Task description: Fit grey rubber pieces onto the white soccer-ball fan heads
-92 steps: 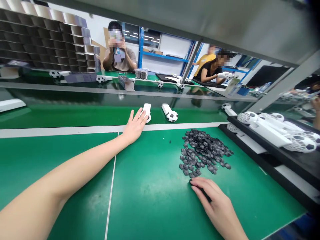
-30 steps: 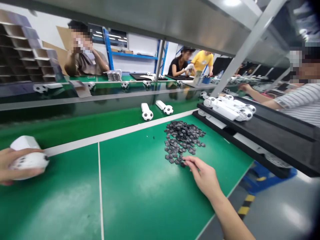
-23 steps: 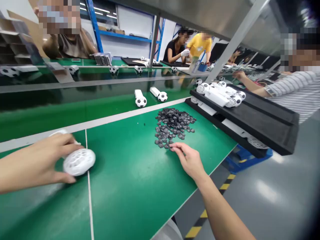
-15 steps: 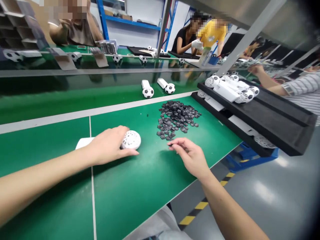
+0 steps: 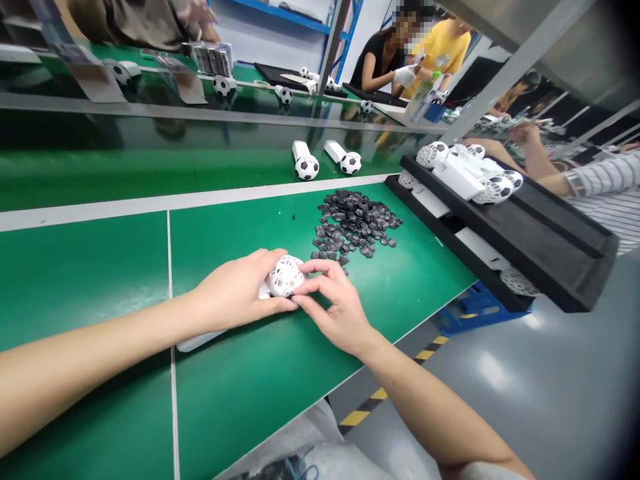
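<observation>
My left hand (image 5: 240, 287) is wrapped round a white device whose round openwork ball head (image 5: 287, 275) points right; its flat body shows beneath my wrist. My right hand (image 5: 333, 300) touches the ball's right side with closed fingers; any small piece between thumb and fingertips is hidden. Behind my right hand lies a heap of small black pieces (image 5: 357, 217) on the green table (image 5: 240, 380).
Two white devices with black-and-white balls (image 5: 307, 167) lie beyond the pale table strip. Stacked black trays (image 5: 550, 227) holding more devices stand at the right. Several people work across the table and at the far right, including a striped sleeve (image 5: 605, 177).
My right hand has moved left from beside the black heap to the ball. My left hand and the device have shifted right, and the device is turned. The view has tilted down.
</observation>
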